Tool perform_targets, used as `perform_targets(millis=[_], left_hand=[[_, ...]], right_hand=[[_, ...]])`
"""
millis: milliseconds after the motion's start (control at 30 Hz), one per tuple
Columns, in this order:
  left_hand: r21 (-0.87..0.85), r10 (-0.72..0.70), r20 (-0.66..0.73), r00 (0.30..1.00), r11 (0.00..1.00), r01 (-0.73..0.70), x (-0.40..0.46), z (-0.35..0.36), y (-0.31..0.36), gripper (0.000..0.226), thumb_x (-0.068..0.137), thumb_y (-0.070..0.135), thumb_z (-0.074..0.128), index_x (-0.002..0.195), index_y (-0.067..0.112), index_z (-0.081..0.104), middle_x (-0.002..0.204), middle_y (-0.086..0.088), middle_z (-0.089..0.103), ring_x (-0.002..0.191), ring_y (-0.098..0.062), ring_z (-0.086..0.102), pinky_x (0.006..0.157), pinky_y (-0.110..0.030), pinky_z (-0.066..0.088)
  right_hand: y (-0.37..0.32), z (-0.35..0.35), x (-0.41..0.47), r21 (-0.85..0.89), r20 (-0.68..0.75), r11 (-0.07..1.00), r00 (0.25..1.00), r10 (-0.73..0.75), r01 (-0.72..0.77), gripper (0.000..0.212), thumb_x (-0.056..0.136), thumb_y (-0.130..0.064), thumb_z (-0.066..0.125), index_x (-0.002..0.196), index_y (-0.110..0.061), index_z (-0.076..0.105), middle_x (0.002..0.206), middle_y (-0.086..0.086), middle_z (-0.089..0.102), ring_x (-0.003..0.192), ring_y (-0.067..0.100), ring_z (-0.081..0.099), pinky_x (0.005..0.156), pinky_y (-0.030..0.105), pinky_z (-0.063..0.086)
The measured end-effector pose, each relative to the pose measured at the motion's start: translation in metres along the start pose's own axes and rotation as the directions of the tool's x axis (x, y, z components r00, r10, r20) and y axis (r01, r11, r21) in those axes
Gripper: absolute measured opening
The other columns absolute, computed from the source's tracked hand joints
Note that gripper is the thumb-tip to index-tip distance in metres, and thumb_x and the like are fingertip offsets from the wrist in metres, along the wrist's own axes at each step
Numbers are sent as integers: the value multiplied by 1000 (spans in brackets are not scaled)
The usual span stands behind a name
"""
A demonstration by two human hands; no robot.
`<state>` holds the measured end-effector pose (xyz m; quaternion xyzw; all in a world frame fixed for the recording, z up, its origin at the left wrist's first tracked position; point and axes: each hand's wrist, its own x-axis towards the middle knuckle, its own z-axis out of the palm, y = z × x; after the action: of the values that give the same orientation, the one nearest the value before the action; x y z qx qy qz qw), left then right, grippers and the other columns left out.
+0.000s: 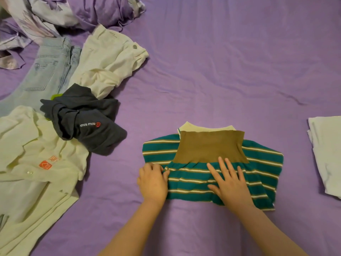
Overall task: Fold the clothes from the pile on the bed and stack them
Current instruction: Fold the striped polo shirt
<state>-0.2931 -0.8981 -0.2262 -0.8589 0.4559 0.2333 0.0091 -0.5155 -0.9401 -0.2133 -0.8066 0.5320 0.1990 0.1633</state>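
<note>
While the left hand (153, 182) pinches the striped shirt's (258, 163) edge and the right hand (230, 182) presses flat, one folded cloth (326, 154) waits; jeans (49, 71), white trousers (108, 61), dark top (88, 122) and pale shirt (36, 172) remain unfolded.

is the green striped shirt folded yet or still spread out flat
Partly folded. The striped shirt has its brown hem band doubled up toward the collar; the left hand pinches its left edge, and the right hand presses flat on it.

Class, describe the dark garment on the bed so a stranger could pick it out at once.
Start at the heap of unfolded clothes on the left of the purple bed. Between the cream jacket and white trousers lies the crumpled navy garment. It alone is dark, with a small white and red logo.
</note>
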Motion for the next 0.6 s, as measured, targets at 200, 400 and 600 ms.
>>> perform_targets(millis=[200,400,600], left_hand=[[-599,-292,125,948,740,306,-2,-5,1,75,76,29,79,134,8,38,131,-15,42,115,-31,47,95,-38,41],[-678,-160,249,955,676,289,1,1,8,61,74,29,81,120,9,47,112,-4,62,104,-25,60,90,-37,49],[-712,22,204,979,690,133,11,-7,-1,40,87,14,68,123,13,50,110,-2,65,101,-21,61,89,-33,48]], right_hand=[[-11,3,-16,110,33,991,997,75,-78,88,89,-68,-2,138,-16,50,139,20,50,126,41,49,94,57,45],[-21,16,-17,149,13,981,992,125,-125,96,74,-73,-26,150,-28,13,156,14,23,144,37,19,112,54,23],[-24,27,-5,105,68,986,990,127,-134,77,83,-75,14,135,-40,-31,159,6,-17,147,28,-15,116,53,4]])
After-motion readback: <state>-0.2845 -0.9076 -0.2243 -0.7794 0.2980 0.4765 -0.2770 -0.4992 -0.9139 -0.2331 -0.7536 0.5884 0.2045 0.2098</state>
